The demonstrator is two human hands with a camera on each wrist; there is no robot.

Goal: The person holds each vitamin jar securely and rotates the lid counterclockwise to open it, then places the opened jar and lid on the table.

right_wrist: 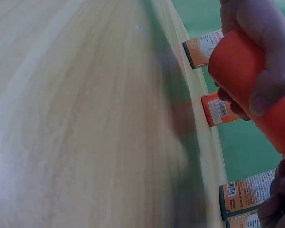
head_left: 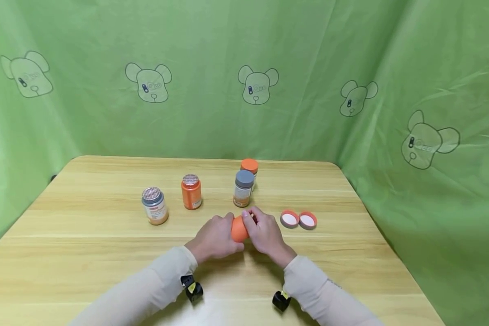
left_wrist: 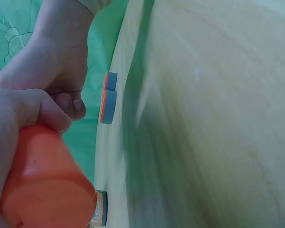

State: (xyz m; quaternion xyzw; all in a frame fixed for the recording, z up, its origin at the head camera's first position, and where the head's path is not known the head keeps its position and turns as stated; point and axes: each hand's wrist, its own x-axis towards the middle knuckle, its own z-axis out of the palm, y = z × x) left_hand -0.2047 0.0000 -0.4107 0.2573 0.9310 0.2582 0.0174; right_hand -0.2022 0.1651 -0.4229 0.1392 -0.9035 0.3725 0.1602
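Note:
An orange bottle (head_left: pixel 239 229) is held up above the table between the two hands, its base toward the head camera. My left hand (head_left: pixel 217 237) grips the body, and in the right wrist view its thumb lies along the orange bottle (right_wrist: pixel 240 71). My right hand (head_left: pixel 266 233) has its fingers curled round the other end, at the neck. Whether a cap sits there is hidden by the fingers. In the left wrist view the right hand (left_wrist: pixel 52 71) is bent over beyond the bottle's far end.
Left of the hands stand a grey-necked bottle (head_left: pixel 155 207) and an orange bottle (head_left: pixel 192 192), both foil-sealed. Behind the hands are a grey-capped bottle (head_left: pixel 243 189) and an orange-capped bottle (head_left: pixel 249 165). Two caps (head_left: pixel 289 219) lie inside-up at the right. Green cloth (head_left: pixel 203 122) hangs around the table.

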